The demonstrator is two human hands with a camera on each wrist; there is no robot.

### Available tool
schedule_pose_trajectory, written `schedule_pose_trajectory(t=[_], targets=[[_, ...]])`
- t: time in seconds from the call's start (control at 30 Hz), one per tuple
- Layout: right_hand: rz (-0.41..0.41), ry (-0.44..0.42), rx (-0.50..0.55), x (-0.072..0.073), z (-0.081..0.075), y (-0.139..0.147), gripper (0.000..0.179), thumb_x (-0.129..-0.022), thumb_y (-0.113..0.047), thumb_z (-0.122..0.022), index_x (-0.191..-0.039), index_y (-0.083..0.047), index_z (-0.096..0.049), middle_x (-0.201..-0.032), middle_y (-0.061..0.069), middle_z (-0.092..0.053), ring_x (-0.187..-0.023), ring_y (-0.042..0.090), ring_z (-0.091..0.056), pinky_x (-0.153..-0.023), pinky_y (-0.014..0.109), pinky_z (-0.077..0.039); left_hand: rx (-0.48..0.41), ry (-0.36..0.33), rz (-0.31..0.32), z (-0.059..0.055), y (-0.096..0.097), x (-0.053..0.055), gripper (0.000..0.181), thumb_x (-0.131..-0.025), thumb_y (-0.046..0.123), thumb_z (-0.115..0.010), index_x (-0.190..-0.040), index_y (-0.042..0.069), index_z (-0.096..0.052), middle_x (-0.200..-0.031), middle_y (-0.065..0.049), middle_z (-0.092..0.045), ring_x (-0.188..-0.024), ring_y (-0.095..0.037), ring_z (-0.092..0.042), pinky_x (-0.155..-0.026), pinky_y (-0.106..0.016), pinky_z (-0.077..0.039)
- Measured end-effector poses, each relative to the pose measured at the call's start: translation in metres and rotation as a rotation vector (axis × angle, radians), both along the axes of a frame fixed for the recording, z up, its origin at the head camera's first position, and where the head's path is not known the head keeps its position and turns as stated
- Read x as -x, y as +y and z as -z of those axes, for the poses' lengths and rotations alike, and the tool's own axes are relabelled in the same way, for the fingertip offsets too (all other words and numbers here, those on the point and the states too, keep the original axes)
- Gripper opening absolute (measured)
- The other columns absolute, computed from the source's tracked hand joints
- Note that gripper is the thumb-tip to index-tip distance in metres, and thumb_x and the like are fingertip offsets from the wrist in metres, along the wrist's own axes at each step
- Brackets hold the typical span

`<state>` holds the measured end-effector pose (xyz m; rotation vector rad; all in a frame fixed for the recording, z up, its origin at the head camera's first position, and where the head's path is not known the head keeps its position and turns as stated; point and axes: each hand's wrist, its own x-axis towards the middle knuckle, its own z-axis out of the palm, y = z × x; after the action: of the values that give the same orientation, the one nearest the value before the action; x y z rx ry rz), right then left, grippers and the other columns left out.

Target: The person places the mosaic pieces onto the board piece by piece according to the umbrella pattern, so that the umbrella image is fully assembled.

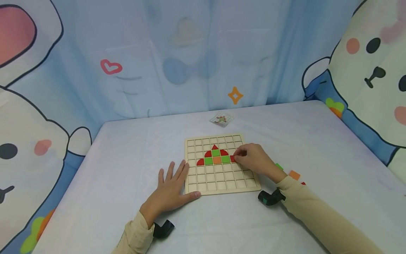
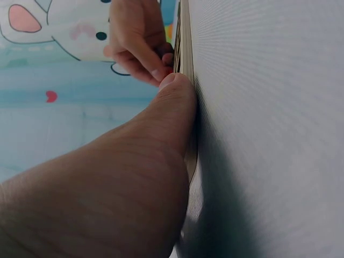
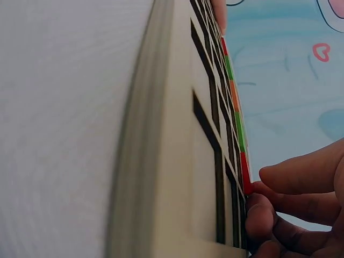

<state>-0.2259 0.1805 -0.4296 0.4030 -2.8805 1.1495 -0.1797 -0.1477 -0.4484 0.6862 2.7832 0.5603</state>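
A square wooden grid board (image 1: 222, 185) lies on the table, with red, green and orange tiles set in its cells. They form a stepped shape: a red triangle (image 1: 214, 146) on top, rounded red tiles (image 1: 200, 162) at the sides, green (image 1: 216, 152) and orange (image 1: 217, 160) ones between. My right hand (image 1: 253, 158) reaches over the board's right side, fingers curled, its fingertips at a red tile (image 3: 245, 171) at the row's right end. My left hand (image 1: 171, 190) is spread beside the board's left edge, fingers straight, the thumb (image 2: 174, 91) along the front edge.
Behind the board lies a small picture card (image 1: 221, 119) with a coloured pattern. Loose green (image 1: 278, 166), orange (image 1: 294, 175) and red (image 1: 303, 183) tiles lie by my right forearm, partly hidden. A printed curtain (image 1: 190, 70) hangs behind the table.
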Motion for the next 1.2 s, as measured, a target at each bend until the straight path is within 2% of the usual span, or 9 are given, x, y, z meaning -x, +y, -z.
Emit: schedule_pose_trajectory(t=[0.3,0.43,0.53,0.67,0.8,0.9,1.07,1.2], targets=[[-0.029,-0.042,-0.011,-0.001,-0.010,0.006,0.019,-0.105,-0.013,-0.066,-0.106,0.000,-0.081,-0.095,0.004,-0.075,-0.086,0.021,-0.060,-0.075,0.038,-0.050,-0.011,0.005,0.006,-0.001,0.000,-0.001,0.107,-0.099,0.068,-0.063,-0.172,0.006,-0.017,-0.179,-0.009,-0.008,-0.163,-0.042,0.007,-0.122,-0.070,0.008],[-0.049,-0.106,0.006,-0.001,-0.017,0.013,0.023,-0.107,-0.017,-0.063,-0.108,-0.001,-0.080,-0.086,0.004,-0.071,-0.079,0.020,-0.060,-0.070,0.036,-0.049,-0.013,0.000,0.001,-0.003,0.001,-0.002,0.106,-0.099,0.068,-0.064,-0.172,0.005,-0.017,-0.179,-0.009,-0.008,-0.163,-0.042,0.006,-0.122,-0.070,0.008],[-0.065,-0.178,0.039,-0.001,-0.022,0.019,0.028,-0.110,-0.022,-0.060,-0.111,-0.001,-0.079,-0.086,0.004,-0.073,-0.080,0.020,-0.064,-0.071,0.036,-0.053,-0.018,0.000,0.000,-0.002,0.001,-0.003,0.107,-0.098,0.067,-0.064,-0.172,0.005,-0.018,-0.179,-0.009,-0.009,-0.163,-0.042,0.006,-0.122,-0.070,0.008],[-0.142,-0.275,0.108,-0.001,-0.029,0.031,0.039,-0.115,-0.027,-0.052,-0.125,0.005,-0.073,-0.107,0.011,-0.078,-0.096,0.025,-0.072,-0.084,0.040,-0.059,-0.020,-0.008,0.004,0.000,0.001,-0.003,0.107,-0.098,0.068,-0.064,-0.172,0.006,-0.017,-0.180,-0.007,-0.007,-0.163,-0.041,0.008,-0.122,-0.068,0.010],[-0.223,-0.343,0.145,-0.006,-0.035,0.045,0.049,-0.118,-0.031,-0.044,-0.140,0.010,-0.063,-0.131,0.020,-0.071,-0.113,0.030,-0.072,-0.095,0.043,-0.058,-0.027,-0.013,0.007,0.002,0.003,-0.003,0.107,-0.098,0.068,-0.064,-0.172,0.006,-0.017,-0.180,-0.007,-0.007,-0.163,-0.041,0.009,-0.122,-0.068,0.010],[-0.217,-0.325,0.097,-0.013,-0.040,0.054,0.055,-0.118,-0.036,-0.045,-0.147,0.009,-0.058,-0.137,0.021,-0.068,-0.119,0.032,-0.069,-0.096,0.046,-0.058,-0.025,-0.018,0.008,0.000,0.003,-0.003,0.107,-0.098,0.068,-0.064,-0.172,0.007,-0.016,-0.180,-0.007,-0.006,-0.163,-0.041,0.009,-0.122,-0.068,0.012],[-0.142,-0.258,-0.033,-0.023,-0.045,0.071,0.057,-0.114,-0.041,-0.054,-0.149,0.003,-0.060,-0.142,0.020,-0.066,-0.126,0.036,-0.063,-0.102,0.057,-0.053,-0.021,-0.017,0.006,-0.004,0.001,-0.003,0.107,-0.099,0.068,-0.063,-0.172,0.006,-0.016,-0.180,-0.007,-0.006,-0.163,-0.041,0.009,-0.122,-0.068,0.012],[-0.131,-0.252,-0.086,-0.028,-0.044,0.088,0.048,-0.111,-0.032,-0.061,-0.147,0.001,-0.062,-0.146,0.021,-0.063,-0.130,0.039,-0.061,-0.103,0.060,-0.052,-0.031,-0.019,0.004,-0.003,0.000,-0.002,0.106,-0.099,0.068,-0.063,-0.172,0.006,-0.016,-0.180,-0.008,-0.007,-0.163,-0.041,0.008,-0.122,-0.069,0.010]])
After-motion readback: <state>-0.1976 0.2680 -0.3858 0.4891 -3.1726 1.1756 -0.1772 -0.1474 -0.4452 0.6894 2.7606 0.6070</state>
